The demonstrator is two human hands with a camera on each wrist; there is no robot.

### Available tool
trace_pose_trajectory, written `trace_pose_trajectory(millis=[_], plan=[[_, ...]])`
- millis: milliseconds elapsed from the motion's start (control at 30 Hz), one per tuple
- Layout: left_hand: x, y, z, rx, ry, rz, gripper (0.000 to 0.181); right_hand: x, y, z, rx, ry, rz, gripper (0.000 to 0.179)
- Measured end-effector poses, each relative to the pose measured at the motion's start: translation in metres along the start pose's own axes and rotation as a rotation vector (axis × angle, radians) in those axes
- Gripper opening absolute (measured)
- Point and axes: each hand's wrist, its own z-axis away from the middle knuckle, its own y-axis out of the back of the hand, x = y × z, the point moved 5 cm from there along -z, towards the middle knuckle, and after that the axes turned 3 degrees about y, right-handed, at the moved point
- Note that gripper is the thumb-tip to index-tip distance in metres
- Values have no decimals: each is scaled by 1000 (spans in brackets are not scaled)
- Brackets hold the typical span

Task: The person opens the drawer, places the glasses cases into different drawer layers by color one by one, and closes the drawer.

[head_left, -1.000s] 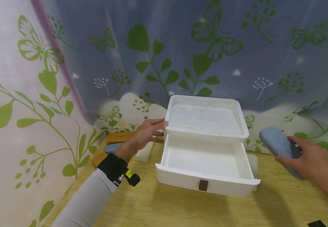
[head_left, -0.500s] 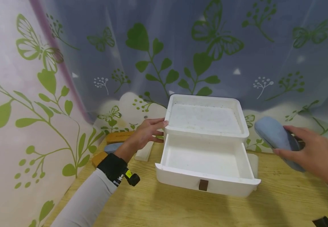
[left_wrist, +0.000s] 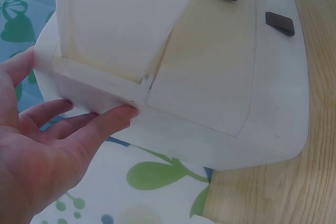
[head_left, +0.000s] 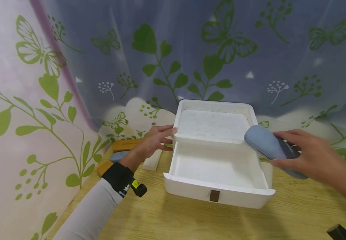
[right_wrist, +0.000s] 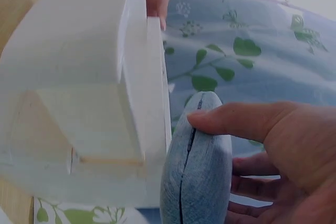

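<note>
My right hand [head_left: 313, 156] grips a blue glasses case [head_left: 262, 141], fingers on one side and thumb on the other. Its far end overlaps the right rim of a white drawer box [head_left: 216, 103] in the head view; the right wrist view shows a dark seam along the case [right_wrist: 195, 166]. The box has a shallow tray top and a drawer [head_left: 217, 170] pulled out below it, with a brown tab at the front and a bare white inside. My left hand [head_left: 158, 140] touches the box's left side, fingertips on the wall in the left wrist view.
Left of the box, partly behind my left arm, lie orange-brown cases [head_left: 125, 144], a blue case [head_left: 119, 156] and a whitish block [head_left: 152, 161]. A pale item [head_left: 267, 171] shows beside the drawer's right wall. A patterned curtain [head_left: 220, 50] hangs behind the wooden table [head_left: 190, 220].
My right hand has carried the blue glasses case leftward, from beyond the box's right side to over its right rim. My left hand stays on the box.
</note>
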Motion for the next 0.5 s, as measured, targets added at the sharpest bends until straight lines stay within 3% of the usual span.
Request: trace_pose_trajectory(millis=[500], plan=[[-1,1,0,12,14,-7,55,-48,-11,-31,-204,95,-121,89]])
